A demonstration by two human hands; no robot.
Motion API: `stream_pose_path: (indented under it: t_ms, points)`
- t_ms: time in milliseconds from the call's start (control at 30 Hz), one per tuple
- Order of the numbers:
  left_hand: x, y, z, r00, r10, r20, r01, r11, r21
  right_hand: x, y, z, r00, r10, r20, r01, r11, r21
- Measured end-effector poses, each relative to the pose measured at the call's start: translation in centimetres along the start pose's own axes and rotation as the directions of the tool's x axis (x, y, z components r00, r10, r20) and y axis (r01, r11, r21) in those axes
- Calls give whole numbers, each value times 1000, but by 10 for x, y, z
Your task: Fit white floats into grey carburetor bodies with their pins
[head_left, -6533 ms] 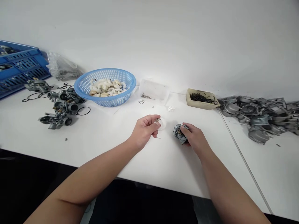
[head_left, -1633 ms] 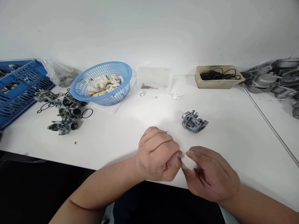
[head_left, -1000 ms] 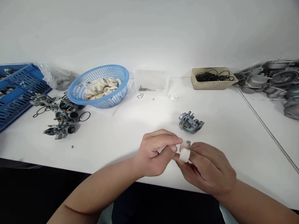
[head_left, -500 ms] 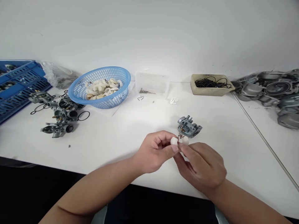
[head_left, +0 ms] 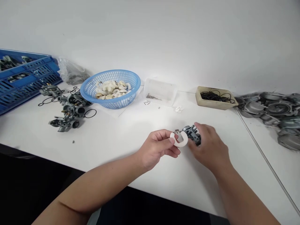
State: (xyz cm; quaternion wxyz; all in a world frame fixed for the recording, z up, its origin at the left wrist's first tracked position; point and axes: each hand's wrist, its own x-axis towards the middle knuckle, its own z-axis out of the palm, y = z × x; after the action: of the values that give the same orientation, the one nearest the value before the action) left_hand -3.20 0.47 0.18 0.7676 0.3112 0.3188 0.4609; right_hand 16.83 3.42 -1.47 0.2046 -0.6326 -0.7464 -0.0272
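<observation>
My left hand (head_left: pixel 158 147) pinches a white C-shaped carburetor float (head_left: pixel 181 143) between thumb and fingertips, its small metal hinge pointing away from me. Just to its right, my right hand (head_left: pixel 209 148) has its thumb and fingers around a grey metal carburetor body (head_left: pixel 193 135) on the table; part of the body is hidden behind the fingers. The float hangs close to the body's left side. Whether the two touch, I cannot tell.
A blue basket (head_left: pixel 138 82) of floats, a clear tray (head_left: pixel 172 93) with small pins and a cream tray (head_left: pixel 199 99) of black rubber rings line the wall. Carburetor bodies (head_left: pixel 70 109) and a blue crate (head_left: pixel 52 70) are left; metal bowls (head_left: pixel 277 109) lie right.
My right hand has let go of the float and moved up and right onto the carburetor body. The float stays in my left hand, now turned to show its C shape. The camera view has shifted.
</observation>
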Motion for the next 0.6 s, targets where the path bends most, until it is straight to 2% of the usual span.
stream_pose_path:
  t_ms: [33, 100, 200, 333, 500, 600]
  points:
    - [0, 1, 0, 1000, 4, -9, -4, 1000, -3, 1, 1, 1, 997, -8, 82, 12, 999, -38]
    - [0, 3, 1, 1000, 7, -19, -7, 1000, -7, 1, 1, 4, 988, -34, 148, 45, 997, -69]
    - [0, 4, 2, 1000, 1, -19, -1, 1000, -9, -1, 0, 9, 992, -46, 117, 56, 995, -78]
    - [1, 3, 2, 1000, 6, -12, -6, 1000, -7, -1, -3, 13, 994, 8, 108, 1, 997, -83]
    - [2, 1, 0, 1000, 22, -11, -21, 1000, 12, 3, -12, 12, 974, 184, 132, -179, 983, -49]
    - [3, 1, 0, 999, 30, -14, -30, 1000, 10, 5, -15, 8, 944, 322, 76, -330, 936, 126]
